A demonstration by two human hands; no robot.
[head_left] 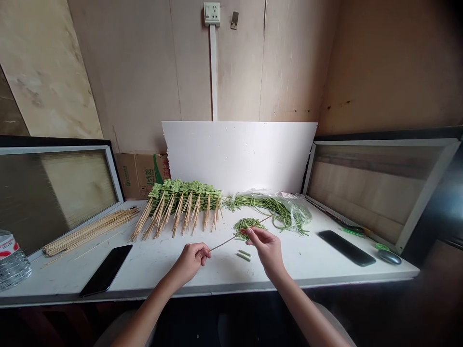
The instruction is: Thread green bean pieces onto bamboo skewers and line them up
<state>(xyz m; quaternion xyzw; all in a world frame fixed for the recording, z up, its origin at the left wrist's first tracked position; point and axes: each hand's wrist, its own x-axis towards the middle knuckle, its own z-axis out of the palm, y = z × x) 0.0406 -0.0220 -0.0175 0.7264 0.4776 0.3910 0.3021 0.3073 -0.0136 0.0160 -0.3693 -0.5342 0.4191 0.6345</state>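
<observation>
Bottle [13, 264] cut by left edge

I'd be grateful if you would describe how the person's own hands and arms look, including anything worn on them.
The left hand and right hand are both ungloved. The left forearm and right forearm are bare down to the picture's lower edge, with no sleeve showing. No watch, bracelet or ring is visible.

head view | from wearer's head | faces forward and down | table [155, 258] near, wall [141, 82] beyond
</observation>
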